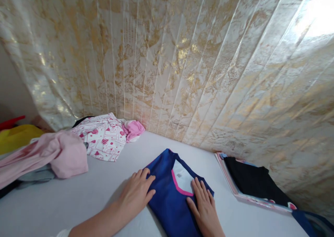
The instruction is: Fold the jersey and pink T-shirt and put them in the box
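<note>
A dark blue shirt [167, 191] with a pink-edged neckline lies on the pale surface in front of me, its sides folded in. Its lower part runs out of the frame at the bottom. My left hand [141, 186] rests at the shirt's left edge, fingers apart and slightly bent. On the right side of the neckline, my right hand [203, 202] lies flat with its fingers stretched over the white inner fabric. Neither hand grips anything.
Loose clothes lie at the left: a pink garment [69, 153], a white printed garment [104, 136] and a yellow cloth [19, 137]. Folded clothes with a black garment [250, 178] on top lie at the right. Behind stands a gold-patterned, shiny wall covering [161, 56].
</note>
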Tool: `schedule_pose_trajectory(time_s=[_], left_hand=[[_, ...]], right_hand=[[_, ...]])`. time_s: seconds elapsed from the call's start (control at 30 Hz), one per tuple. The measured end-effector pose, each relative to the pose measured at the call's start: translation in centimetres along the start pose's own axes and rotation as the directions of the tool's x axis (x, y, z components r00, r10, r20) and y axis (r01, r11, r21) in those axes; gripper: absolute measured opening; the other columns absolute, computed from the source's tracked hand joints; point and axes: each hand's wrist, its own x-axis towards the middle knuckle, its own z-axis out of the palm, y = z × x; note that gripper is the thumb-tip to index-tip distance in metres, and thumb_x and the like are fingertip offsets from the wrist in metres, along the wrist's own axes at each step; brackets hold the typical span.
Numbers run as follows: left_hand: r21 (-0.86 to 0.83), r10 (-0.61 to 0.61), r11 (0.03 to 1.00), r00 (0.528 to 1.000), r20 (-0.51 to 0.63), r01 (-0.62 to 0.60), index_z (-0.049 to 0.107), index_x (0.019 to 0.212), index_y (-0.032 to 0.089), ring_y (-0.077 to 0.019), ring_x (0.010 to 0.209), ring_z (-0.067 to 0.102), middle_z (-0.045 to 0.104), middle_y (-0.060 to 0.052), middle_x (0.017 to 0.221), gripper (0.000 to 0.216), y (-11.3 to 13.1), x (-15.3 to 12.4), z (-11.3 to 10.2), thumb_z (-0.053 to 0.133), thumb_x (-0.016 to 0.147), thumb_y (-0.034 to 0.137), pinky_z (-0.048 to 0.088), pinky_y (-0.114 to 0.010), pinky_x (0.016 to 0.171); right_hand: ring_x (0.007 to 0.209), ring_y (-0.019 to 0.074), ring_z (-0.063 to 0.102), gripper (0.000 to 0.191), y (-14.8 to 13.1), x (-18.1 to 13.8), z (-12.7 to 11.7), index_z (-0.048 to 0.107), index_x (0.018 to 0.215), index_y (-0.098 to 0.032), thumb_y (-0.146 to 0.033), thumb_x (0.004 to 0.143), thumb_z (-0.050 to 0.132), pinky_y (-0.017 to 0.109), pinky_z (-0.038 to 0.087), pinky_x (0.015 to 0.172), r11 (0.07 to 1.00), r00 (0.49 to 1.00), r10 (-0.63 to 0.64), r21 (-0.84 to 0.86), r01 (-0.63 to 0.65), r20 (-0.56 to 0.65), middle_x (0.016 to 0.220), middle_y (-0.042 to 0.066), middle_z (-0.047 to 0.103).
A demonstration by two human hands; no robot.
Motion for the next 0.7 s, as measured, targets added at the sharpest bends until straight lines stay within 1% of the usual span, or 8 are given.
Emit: schedule_pose_trajectory(time_s=[0.13,0.2,0.27,0.4,0.47,0.53,0.6,0.7], left_hand=[[-0.023,0.021,1.000,0.989,0.147,-0.017,0.067,0.109,0.024,-0.0300,0.099,0.061,0.062,-0.011,0.112,0.025,3.1,-3.3,-1.0,0.057,0.086,0.028,0.047,-0.046,0.088],[-0.078,0.094,0.994,0.983,0.161,-0.082,0.068,0.104,0.025,-0.0290,0.096,0.062,0.065,-0.008,0.104,0.020,3.8,-4.2,-1.5,0.058,0.087,0.030,0.046,-0.044,0.088],[-0.113,0.162,0.982,0.982,0.100,-0.150,0.066,0.107,0.026,-0.0276,0.099,0.060,0.065,-0.006,0.105,0.021,3.4,-3.9,-2.0,0.057,0.088,0.028,0.044,-0.043,0.090],[-0.067,0.156,0.985,0.988,-0.020,-0.157,0.061,0.119,0.025,-0.0261,0.116,0.052,0.057,-0.006,0.129,0.033,0.4,0.6,-2.3,0.055,0.088,0.013,0.039,-0.042,0.098],[-0.046,0.097,0.994,0.995,-0.003,-0.097,0.060,0.119,0.022,-0.0252,0.116,0.053,0.059,-0.007,0.125,0.031,-1.2,3.7,-2.2,0.058,0.089,0.013,0.039,-0.040,0.098],[-0.043,0.051,0.998,0.998,0.029,-0.050,0.063,0.109,0.019,-0.0259,0.110,0.056,0.064,-0.008,0.114,0.020,-2.1,6.3,-2.0,0.062,0.089,0.020,0.042,-0.040,0.094],[-0.044,0.005,0.999,0.997,0.073,-0.001,0.065,0.100,0.017,-0.0253,0.101,0.060,0.066,-0.008,0.103,0.015,-2.3,8.2,-1.9,0.065,0.089,0.027,0.046,-0.040,0.090],[-0.041,-0.053,0.997,0.988,0.142,0.059,0.063,0.104,0.016,-0.0213,0.094,0.063,0.065,-0.007,0.104,0.022,-1.6,9.5,-1.7,0.062,0.092,0.033,0.051,-0.041,0.084]], right_hand=[[0.139,0.0237,0.036,0.050,2.8,5.0,-2.0,0.042,0.143,-0.025,-0.042,0.096,0.039,0.050,0.035,0.110,0.986,0.980,-0.118,0.135,0.096,0.161,0.148,0.007,0.044],[0.136,0.0221,0.040,0.050,3.5,7.1,-2.7,0.042,0.143,-0.025,-0.037,0.094,0.041,0.047,0.037,0.109,0.980,0.980,-0.142,0.157,0.119,0.142,0.145,0.008,0.048],[0.135,0.0227,0.043,0.052,3.3,8.0,-3.0,0.039,0.145,-0.023,-0.033,0.093,0.041,0.048,0.038,0.108,0.980,0.987,-0.149,0.145,0.139,0.058,0.144,0.010,0.049],[0.135,0.0254,0.043,0.053,0.6,5.7,-2.3,0.033,0.147,-0.023,-0.036,0.096,0.036,0.051,0.041,0.105,0.983,0.984,-0.159,0.084,0.166,-0.081,0.147,0.011,0.044],[0.135,0.0301,0.041,0.053,-0.9,3.3,-1.4,0.036,0.146,-0.024,-0.042,0.096,0.037,0.054,0.043,0.102,0.988,0.983,-0.152,0.022,0.155,-0.103,0.148,0.011,0.043],[0.135,0.0348,0.041,0.054,-1.8,1.1,-0.3,0.041,0.144,-0.027,-0.049,0.095,0.039,0.058,0.045,0.098,0.992,0.986,-0.127,-0.037,0.124,-0.103,0.148,0.011,0.043],[0.133,0.0371,0.042,0.054,-2.2,-0.4,0.7,0.044,0.142,-0.028,-0.053,0.093,0.041,0.059,0.047,0.095,0.994,0.991,-0.099,-0.061,0.093,-0.095,0.146,0.010,0.045],[0.132,0.0379,0.044,0.055,-2.2,-1.2,1.3,0.046,0.141,-0.028,-0.055,0.092,0.042,0.060,0.046,0.095,0.997,0.994,-0.066,-0.032,0.064,-0.091,0.145,0.010,0.047]])
